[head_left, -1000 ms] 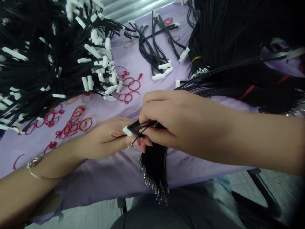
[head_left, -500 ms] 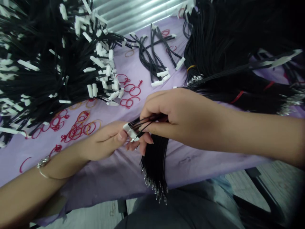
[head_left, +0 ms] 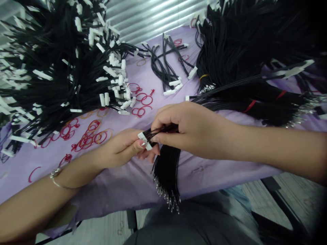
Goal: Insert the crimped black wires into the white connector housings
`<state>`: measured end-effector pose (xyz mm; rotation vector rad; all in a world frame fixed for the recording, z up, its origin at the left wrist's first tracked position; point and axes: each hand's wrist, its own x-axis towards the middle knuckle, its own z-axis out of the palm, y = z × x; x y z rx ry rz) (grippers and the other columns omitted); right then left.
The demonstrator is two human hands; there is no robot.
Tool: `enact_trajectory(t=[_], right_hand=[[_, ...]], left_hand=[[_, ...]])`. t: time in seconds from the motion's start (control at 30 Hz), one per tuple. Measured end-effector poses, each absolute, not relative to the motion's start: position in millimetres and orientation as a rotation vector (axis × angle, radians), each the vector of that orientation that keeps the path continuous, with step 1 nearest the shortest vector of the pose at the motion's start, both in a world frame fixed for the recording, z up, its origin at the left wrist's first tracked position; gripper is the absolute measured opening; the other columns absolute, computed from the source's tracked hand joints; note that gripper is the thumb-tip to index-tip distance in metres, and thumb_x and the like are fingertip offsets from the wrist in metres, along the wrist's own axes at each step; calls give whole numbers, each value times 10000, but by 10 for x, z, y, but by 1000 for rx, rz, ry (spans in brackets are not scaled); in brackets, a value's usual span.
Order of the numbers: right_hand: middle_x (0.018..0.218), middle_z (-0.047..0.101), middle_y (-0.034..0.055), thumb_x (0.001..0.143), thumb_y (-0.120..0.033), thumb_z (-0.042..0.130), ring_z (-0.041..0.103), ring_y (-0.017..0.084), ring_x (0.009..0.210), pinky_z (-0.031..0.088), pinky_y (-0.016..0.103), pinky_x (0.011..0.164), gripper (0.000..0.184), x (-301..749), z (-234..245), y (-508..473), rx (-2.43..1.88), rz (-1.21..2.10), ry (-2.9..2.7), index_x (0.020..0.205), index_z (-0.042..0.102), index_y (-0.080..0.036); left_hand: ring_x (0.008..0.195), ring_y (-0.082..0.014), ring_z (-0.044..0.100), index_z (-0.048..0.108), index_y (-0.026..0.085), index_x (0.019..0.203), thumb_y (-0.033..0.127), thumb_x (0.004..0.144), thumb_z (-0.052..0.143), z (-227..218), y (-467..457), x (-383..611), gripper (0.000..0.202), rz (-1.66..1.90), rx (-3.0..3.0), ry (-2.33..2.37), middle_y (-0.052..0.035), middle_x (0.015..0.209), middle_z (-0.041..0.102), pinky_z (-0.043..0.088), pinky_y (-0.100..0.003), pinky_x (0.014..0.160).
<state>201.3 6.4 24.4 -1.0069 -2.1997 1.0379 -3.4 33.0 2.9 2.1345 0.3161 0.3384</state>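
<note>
My left hand [head_left: 127,147] grips a white plastic connector [head_left: 144,141] between thumb and fingers. Black wires run out of the connector's right side. Close beside it, my right hand [head_left: 176,129] is closed with thumb and forefinger pinched on these thin black wires [head_left: 163,129]. A thick bundle of black wires [head_left: 167,166] hangs down below my hands, its silvery crimped ends fanned out at the bottom over the table's front edge. How the upper part of this bundle is held is hidden behind my right hand.
A large heap of black wires with white connectors [head_left: 63,75] lies at the left. Red rubber bands [head_left: 87,139] are scattered on the purple cloth [head_left: 204,173]. Several finished-looking cables [head_left: 163,68] lie further back. More wire bundles [head_left: 230,47] fill the right side.
My left hand and the connector have shifted slightly right, closer to my right hand, and the connector is turned a little. The whole view has also shifted slightly.
</note>
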Motion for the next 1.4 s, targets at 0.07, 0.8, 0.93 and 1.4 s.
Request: enact_trajectory(t=[0.07,0.8,0.93,1.4], right_hand=[[699,646,-15,825,-134,574,538,74,679,382,223,664,179,2013,233,57,-1006,1004,-2204,675,671,-143],[767,633,-28,978,-276,379,566,47,703,413,163,680,284,2260,429,142,-906,395,-2154,969,641,-166],[818,560,-37,968,-387,374,506,47,672,399,188,656,340,2255,385,74,-845,402,-2231,1180,490,-150],[685,558,-64,912,-287,516,504,57,612,350,198,595,92,2260,377,158,-724,591,-2437,935,537,-199]], left_hand=[[520,-68,525,588,96,879,329,1003,272,27,324,-34,412,343,2112,327,-41,645,632,441,-134,488],[484,-124,453,612,182,875,393,946,411,11,327,-62,300,306,1816,402,-40,605,606,399,-240,455],[508,-117,458,626,153,834,393,950,426,33,323,-61,333,298,1735,430,-47,614,608,393,-237,481],[585,-124,535,638,124,898,426,948,434,-84,321,-146,369,339,1521,514,-51,702,615,427,-234,535]])
